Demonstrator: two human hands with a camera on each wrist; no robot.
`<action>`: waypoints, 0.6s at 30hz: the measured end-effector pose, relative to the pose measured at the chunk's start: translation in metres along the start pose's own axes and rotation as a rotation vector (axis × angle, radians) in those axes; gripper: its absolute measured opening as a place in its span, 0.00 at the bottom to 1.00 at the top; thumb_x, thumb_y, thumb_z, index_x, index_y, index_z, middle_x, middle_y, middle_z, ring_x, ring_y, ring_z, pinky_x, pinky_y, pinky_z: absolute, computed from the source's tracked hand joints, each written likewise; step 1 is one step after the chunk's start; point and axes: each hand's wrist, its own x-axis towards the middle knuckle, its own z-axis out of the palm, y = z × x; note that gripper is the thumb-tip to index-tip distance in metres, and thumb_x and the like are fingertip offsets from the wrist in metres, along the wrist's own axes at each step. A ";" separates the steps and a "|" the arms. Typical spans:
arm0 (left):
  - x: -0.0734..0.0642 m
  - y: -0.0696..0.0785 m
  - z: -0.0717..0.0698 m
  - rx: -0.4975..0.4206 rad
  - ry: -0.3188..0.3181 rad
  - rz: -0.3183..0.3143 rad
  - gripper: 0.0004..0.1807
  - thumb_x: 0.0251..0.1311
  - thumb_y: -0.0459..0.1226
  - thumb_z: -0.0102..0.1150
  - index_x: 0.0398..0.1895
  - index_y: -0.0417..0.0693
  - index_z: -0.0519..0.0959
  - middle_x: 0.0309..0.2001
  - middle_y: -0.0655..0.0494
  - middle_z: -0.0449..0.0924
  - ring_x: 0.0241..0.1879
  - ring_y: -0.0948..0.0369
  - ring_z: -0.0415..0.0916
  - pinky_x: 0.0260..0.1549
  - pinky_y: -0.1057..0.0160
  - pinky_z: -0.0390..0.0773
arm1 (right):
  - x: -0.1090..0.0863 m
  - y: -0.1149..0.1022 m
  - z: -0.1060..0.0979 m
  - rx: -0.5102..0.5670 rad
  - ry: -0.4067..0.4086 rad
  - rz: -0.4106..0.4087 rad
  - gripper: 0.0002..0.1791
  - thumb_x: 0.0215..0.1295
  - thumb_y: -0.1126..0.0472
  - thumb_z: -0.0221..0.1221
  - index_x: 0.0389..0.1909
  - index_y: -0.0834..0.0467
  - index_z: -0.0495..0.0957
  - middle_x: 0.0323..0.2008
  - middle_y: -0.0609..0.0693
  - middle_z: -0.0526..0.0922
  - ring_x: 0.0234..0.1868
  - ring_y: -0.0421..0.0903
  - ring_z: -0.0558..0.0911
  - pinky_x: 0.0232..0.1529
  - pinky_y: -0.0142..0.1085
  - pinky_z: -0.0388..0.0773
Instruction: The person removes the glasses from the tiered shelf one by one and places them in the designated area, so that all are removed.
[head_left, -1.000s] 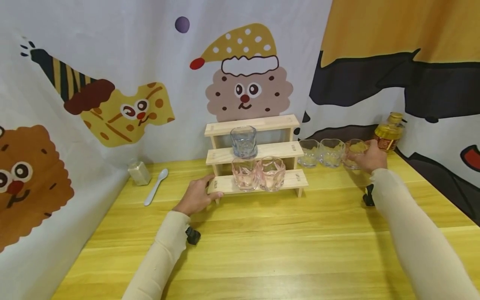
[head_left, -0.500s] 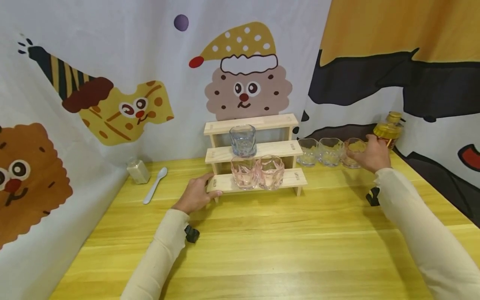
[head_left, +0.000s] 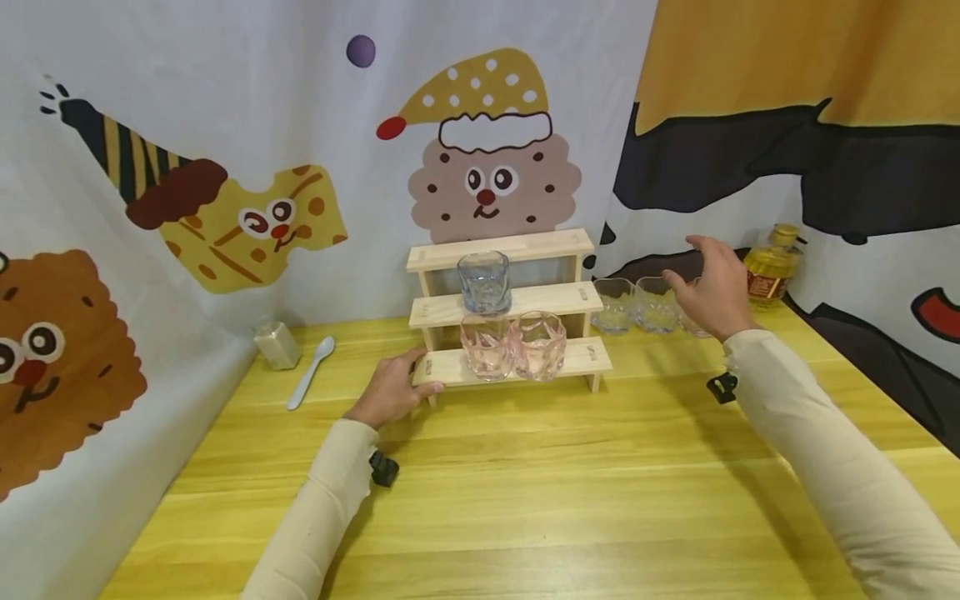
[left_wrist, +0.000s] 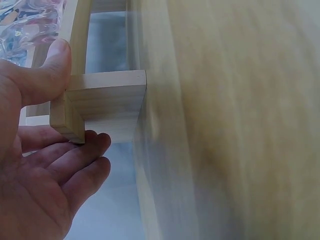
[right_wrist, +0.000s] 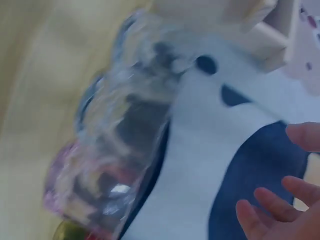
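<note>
A three-tier wooden stand (head_left: 592, 353) stands against the curtain. My left hand (head_left: 392, 387) grips the left end of its lowest step; in the left wrist view the thumb lies on top of the wood (left_wrist: 107, 80) and the fingers curl beneath. Two pinkish glasses (head_left: 540, 348) sit on that step, a bluish glass (head_left: 484, 285) on the middle one. To the right, two clear glasses (head_left: 656, 307) and a pink-tinted glass (right_wrist: 95, 190) form a row. My right hand (head_left: 716, 287) is raised over this row, fingers spread and holding nothing, partly hiding the pink-tinted glass in the head view.
An oil bottle (head_left: 772, 268) with a yellow cap stands beyond the right hand. Left of the stand are a small pale-filled jar (head_left: 277, 344) and a white spoon (head_left: 311, 373) on the wood-grain table (head_left: 480, 500). A printed curtain (head_left: 300, 100) closes off the back.
My right hand has let go of the pink-tinted glass at the row's right end and risen up and left, fingers opening. The left hand keeps its grip on the stand.
</note>
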 end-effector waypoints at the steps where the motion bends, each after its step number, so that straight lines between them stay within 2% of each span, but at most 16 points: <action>1: 0.000 0.000 0.000 0.000 0.001 -0.001 0.40 0.65 0.49 0.65 0.75 0.41 0.63 0.63 0.36 0.77 0.59 0.43 0.79 0.57 0.44 0.80 | 0.001 -0.005 0.001 0.013 0.004 -0.015 0.32 0.69 0.61 0.62 0.70 0.69 0.64 0.66 0.72 0.68 0.66 0.70 0.67 0.69 0.65 0.59; 7: 0.000 0.000 0.001 -0.004 0.000 -0.008 0.41 0.65 0.49 0.65 0.75 0.41 0.63 0.63 0.36 0.77 0.61 0.43 0.78 0.58 0.44 0.79 | 0.002 -0.038 0.008 0.058 -0.033 -0.057 0.28 0.69 0.61 0.62 0.67 0.68 0.68 0.63 0.70 0.73 0.56 0.69 0.75 0.60 0.63 0.71; 13: 0.001 0.001 0.000 -0.009 -0.003 -0.011 0.40 0.65 0.48 0.65 0.76 0.42 0.63 0.63 0.36 0.77 0.61 0.43 0.78 0.58 0.44 0.79 | 0.002 -0.065 0.019 0.112 -0.080 -0.123 0.27 0.68 0.61 0.63 0.65 0.67 0.70 0.60 0.68 0.76 0.58 0.66 0.76 0.58 0.60 0.75; 18: 0.000 0.001 0.000 -0.011 -0.005 -0.008 0.41 0.65 0.48 0.65 0.76 0.41 0.63 0.64 0.36 0.77 0.61 0.43 0.78 0.58 0.44 0.80 | 0.002 -0.081 0.036 0.192 -0.173 -0.135 0.27 0.69 0.60 0.63 0.66 0.65 0.70 0.61 0.67 0.77 0.62 0.63 0.76 0.59 0.58 0.76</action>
